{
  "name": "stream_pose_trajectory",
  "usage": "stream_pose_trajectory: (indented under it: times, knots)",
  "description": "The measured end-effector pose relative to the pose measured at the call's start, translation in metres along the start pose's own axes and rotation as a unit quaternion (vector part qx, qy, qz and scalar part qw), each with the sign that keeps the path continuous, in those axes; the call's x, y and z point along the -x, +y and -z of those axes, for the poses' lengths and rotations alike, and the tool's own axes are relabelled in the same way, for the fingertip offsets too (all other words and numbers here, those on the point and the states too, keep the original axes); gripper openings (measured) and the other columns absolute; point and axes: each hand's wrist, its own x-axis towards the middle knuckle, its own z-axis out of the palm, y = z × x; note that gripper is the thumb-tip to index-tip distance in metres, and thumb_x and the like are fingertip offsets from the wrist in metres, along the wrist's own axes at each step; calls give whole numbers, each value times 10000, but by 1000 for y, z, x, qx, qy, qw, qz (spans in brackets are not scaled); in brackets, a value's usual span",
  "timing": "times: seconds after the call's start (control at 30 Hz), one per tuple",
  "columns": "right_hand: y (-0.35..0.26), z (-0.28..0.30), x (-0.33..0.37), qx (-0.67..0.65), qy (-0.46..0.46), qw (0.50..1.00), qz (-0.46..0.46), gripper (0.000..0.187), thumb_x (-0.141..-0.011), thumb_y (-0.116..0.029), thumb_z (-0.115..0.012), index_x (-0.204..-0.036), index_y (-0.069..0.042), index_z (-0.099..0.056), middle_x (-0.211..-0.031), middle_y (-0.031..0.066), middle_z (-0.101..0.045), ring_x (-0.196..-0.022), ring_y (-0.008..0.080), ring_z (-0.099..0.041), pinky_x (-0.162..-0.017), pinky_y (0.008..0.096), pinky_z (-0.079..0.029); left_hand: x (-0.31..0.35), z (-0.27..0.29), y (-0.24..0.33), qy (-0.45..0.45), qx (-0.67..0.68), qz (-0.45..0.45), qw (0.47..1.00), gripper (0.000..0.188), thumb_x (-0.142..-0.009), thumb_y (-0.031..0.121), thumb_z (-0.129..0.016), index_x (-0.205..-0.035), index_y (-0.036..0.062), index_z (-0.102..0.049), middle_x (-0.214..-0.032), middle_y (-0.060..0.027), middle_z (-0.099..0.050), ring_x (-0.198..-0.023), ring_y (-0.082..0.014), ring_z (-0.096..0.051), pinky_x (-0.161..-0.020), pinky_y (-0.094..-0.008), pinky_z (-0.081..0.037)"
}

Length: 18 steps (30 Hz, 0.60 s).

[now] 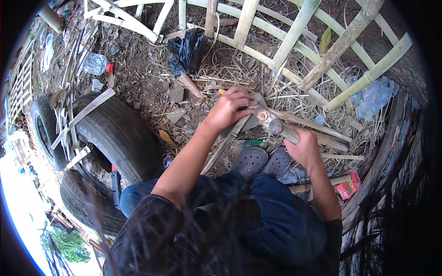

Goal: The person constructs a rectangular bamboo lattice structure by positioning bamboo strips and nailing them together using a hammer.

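My right hand (pixel 304 148) is wrapped round the handle of a hammer (pixel 291 134). Its worn metal head (pixel 268 120) is close to the fingertips of my left hand (pixel 230 108). Those fingers are pinched together at the end of a split bamboo strip (pixel 224 146), but whatever they grip is hidden. The strip slants down toward my knees. A second bamboo strip (pixel 317 123) runs from behind the hammer head out to the right, beside a thicker wooden piece (pixel 327 140). Where the strips come together is covered by the hammer and my fingers.
A woven bamboo lattice (pixel 285 57) spans the far side. Old tyres (pixel 117 133) stand at my left, with bamboo offcuts (pixel 94 106) across them. A black plastic bag (pixel 185 50), a clear bottle (pixel 95 63) and a red wrapper (pixel 348 185) litter the soil. My grey clogs (pixel 250 162) are just below the strips.
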Motion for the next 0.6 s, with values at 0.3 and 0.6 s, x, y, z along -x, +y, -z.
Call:
stream_pose_trajectory:
  times: [0.3,0.6]
  knots:
    - [13,-11,1,31,-15,999,17,206,-685,-173,-717,-783,2,-671,-689,205,-638,-689,398,-627,-641,436,-511,-4,5,0,-40,42,-1,998,277,-689,113,-782,-952,54,-718,-941,-98,-694,-886,-266,-668,-795,-357,-534]
    - [26,-15,5,-73,-2,995,69,156,-696,-137,-679,-750,3,-635,-649,189,-621,-632,374,-622,-592,405,-488,0,2,1,-21,38,6,999,262,-719,149,-788,-954,54,-724,-939,-97,-700,-877,-259,-672,-785,-350,-538]
